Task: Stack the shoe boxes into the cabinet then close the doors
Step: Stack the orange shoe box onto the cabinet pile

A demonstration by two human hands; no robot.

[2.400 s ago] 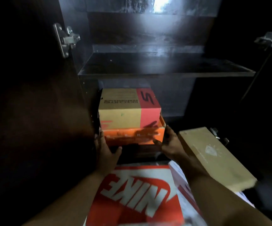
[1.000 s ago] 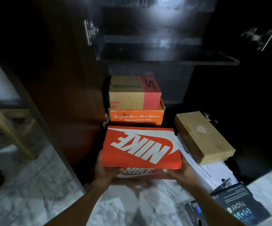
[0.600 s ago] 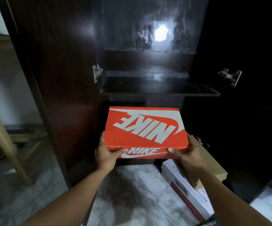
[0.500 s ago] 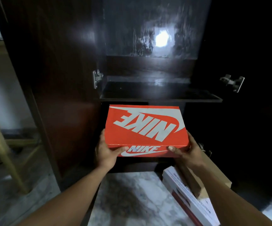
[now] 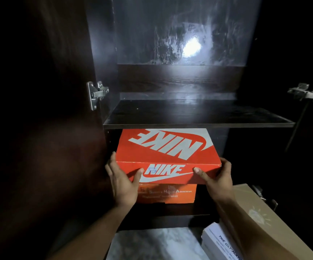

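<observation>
head, step: stacking. I seem to be seating the orange-and-white cardboard Nike shoe box (image 5: 167, 152) above the plain orange cardboard box (image 5: 167, 193), under the dark wooden cabinet shelf (image 5: 198, 117).
head, fingers: my left hand (image 5: 122, 182) and right hand (image 5: 217, 179) clamp its ends.
head, next: probably push it in, let go, then fetch the tan cardboard box (image 5: 253, 212).

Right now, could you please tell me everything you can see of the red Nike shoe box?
The Nike box is a closed cardboard shoe box, orange-red, with a large white NIKE and swoosh upside down on the lid and a smaller logo on the front face. It is held level, partly inside the cabinet just under the shelf, above an orange box. The left hand and right hand grip its front corners, thumbs on the front.
</observation>
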